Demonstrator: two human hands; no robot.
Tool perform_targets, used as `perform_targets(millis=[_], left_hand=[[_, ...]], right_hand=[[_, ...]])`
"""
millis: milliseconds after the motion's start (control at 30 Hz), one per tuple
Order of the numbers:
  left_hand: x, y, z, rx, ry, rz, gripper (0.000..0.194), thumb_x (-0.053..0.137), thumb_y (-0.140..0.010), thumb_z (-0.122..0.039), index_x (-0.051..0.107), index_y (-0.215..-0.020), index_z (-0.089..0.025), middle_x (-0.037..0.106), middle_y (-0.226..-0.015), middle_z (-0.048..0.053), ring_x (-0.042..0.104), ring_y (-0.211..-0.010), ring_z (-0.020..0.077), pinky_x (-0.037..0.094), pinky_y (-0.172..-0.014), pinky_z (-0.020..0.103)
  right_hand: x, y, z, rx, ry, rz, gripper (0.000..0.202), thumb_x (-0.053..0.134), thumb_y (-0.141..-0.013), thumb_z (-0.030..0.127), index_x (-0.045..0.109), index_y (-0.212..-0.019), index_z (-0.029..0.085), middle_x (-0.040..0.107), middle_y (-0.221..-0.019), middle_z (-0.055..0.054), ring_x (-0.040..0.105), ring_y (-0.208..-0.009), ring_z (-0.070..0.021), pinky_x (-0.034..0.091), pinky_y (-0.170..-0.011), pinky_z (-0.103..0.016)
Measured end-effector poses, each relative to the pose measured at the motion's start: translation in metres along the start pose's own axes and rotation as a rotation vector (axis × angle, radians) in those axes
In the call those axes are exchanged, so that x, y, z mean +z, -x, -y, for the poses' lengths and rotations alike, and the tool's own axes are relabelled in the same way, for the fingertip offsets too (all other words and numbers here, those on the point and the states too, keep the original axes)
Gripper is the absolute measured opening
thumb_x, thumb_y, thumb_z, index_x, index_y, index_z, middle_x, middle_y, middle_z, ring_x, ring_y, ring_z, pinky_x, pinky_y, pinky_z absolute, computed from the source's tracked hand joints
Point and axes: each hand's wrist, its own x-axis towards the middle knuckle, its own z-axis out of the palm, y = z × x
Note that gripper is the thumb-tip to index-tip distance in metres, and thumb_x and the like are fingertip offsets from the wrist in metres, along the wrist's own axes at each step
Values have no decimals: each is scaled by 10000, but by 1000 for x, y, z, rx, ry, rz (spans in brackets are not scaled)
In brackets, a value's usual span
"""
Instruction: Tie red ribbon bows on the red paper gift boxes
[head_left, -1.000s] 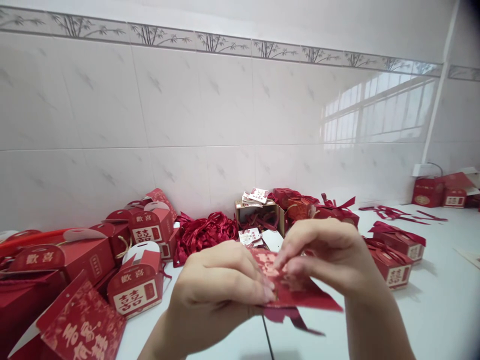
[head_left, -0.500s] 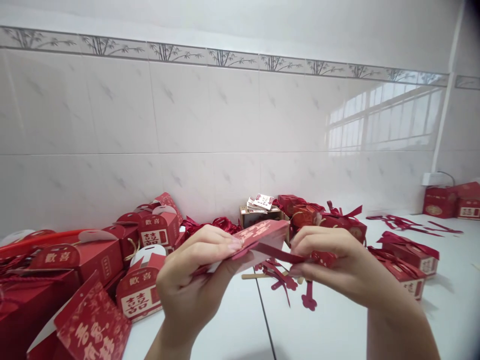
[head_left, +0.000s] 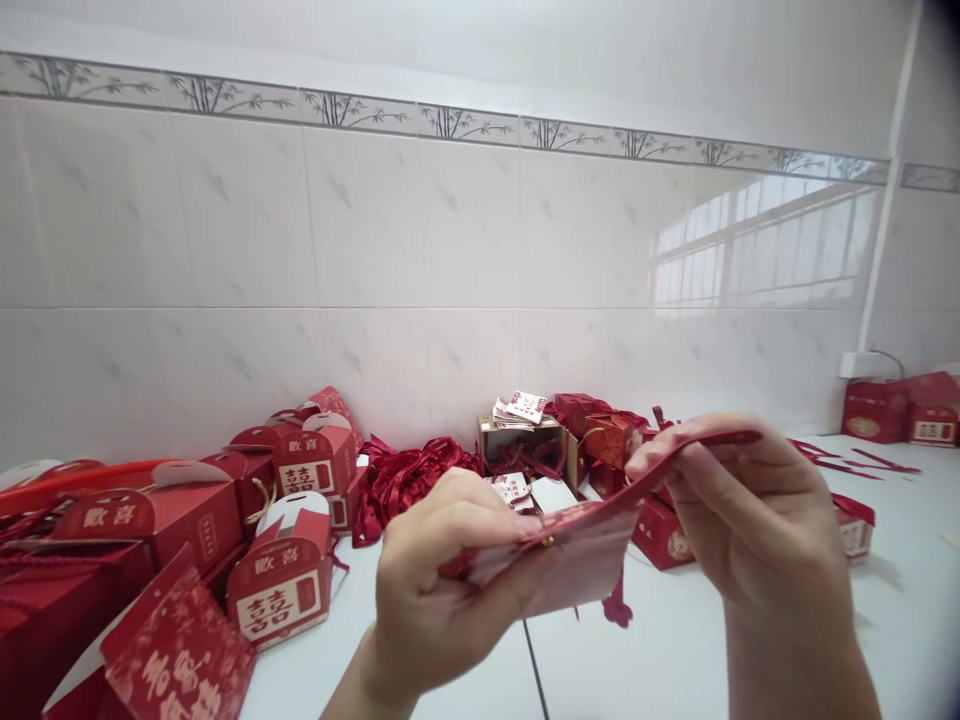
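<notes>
My left hand [head_left: 450, 580] sits low at the frame's centre, fingers curled in a pinch. My right hand [head_left: 742, 510], higher at right, pinches with thumb and fingertips.

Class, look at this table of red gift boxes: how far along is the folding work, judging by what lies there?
Done: folded boxes stand at the left. In hand: the left hand and right hand grip one flat red box piece. Left: a flat sheet, ribbons and tags lie loose.

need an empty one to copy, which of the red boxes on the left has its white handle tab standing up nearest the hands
The front red box with the big gold double-happiness label, just left of the left hand; the other boxes sit farther back toward the wall.
</notes>
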Motion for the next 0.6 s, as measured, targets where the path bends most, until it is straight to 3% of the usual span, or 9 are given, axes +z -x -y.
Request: perform_targets(millis=[100,200,267,367,600], left_hand=[[3,-3,-4,76,-69,95,276,703,-665,15,635,-866,-161,640,-641,20,554,-586,134,466,-559,306],[4,-5,-9,119,-142,177,247,693,-684,-5,622,-852,-171,649,-636,12,549,-579,130,459,-574,307],[4,-5,-12,129,-175,222,233,681,-689,-3,616,-842,-166,654,-643,14,553,-595,134,454,-576,303],[2,-4,-14,145,-199,262,226,653,-692,25,618,-831,-150,662,-662,22,556,-610,132,447,-585,299],[-3,-9,-17,162,-243,310,222,611,-719,42,635,-818,-155,672,-679,11,565,-635,128,452,-606,288]], right_hand=[[9,6,8,-39,-69,-145,317,672,-801,103,573,-1011,318,682,-686,58,667,-643,-100,561,-595,-180],[15,11,14,-114,-46,-174,262,659,-807,92,587,-980,276,704,-757,37,684,-696,-105,577,-669,-189],[16,12,14,-129,-34,-89,166,607,-855,135,625,-995,223,724,-845,-15,698,-794,-140,587,-749,-233],[13,11,13,-65,-7,51,221,579,-871,135,637,-1069,215,724,-940,-51,693,-882,-171,591,-787,-273],[10,7,15,64,111,352,137,663,-804,136,717,-866,245,676,-947,-40,655,-894,-171,564,-773,-280]])
